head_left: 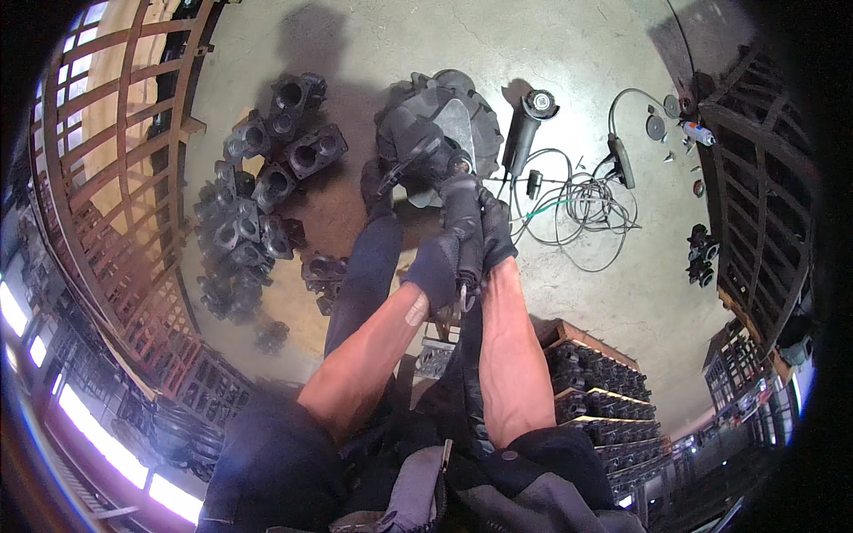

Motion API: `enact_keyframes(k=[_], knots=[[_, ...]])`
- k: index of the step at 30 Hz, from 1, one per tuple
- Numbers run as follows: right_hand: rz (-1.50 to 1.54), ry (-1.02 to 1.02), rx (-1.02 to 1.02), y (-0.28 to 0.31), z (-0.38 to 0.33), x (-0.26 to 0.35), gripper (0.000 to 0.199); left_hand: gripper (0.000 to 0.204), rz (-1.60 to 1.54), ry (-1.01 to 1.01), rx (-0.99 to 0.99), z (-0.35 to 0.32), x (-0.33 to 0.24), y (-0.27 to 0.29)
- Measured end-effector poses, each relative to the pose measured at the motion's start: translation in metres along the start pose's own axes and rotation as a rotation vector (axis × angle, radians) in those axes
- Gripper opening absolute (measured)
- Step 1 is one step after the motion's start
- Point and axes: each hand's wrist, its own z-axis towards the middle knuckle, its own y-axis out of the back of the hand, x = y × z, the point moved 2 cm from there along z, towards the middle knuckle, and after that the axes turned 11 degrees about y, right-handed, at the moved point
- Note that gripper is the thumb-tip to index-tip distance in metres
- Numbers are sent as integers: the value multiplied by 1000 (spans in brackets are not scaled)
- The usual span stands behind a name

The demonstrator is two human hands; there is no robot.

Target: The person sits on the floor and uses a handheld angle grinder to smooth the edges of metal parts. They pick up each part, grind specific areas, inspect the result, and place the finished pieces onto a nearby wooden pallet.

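Both my hands wear dark gloves and grip a long black hand-held grinder (462, 222), which points away from me. My left hand (434, 269) wraps round its rear body, near a metal ring at the end. Farther forward, my right hand (496, 229) is closed against its right side, its fingers partly hidden. The grinder's front end lies over a dark metal casting (411, 133) between my feet. That casting rests on a large round dark piece with a lobed rim (486, 129). Where tool and casting meet is too dark to make out.
Several dark castings (284, 182) lie piled at left beside a brown slatted rack (115, 115). At right, another grinder (524, 133) stands near a coiled cable (586, 209) and a round disc (656, 127). Stacked parts (604, 382) sit near right; a dark slatted crate (764, 151) is beyond.
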Motion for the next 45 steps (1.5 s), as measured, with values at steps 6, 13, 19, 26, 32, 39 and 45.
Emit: enact_keyframes(k=[6, 13, 19, 26, 32, 39, 45], knots=[[15, -157, 114, 24, 21, -14, 45, 31, -96, -26, -28, 7, 3, -2], [-34, -113, 253, 3, -49, 31, 49, 32, 101, -124, -4, -44, 18, -30], [-162, 10, 299, -1, -118, 92, 54, 49, 491, -543, -107, -30, 79, -49], [-852, 471, 262, 93, -70, 171, 41, 54, 1191, -805, -77, -7, 80, -87], [-1299, 576, -121, 156, 73, 228, 27, 32, 1030, -1544, -660, 76, -77, 23], [-1631, 739, -335, 199, 228, 240, 46, 30, 1007, -1282, -408, 160, -115, 88], [-1859, 759, -437, 205, 291, 233, 65, 30, 1026, -1325, -375, 177, -119, 103]])
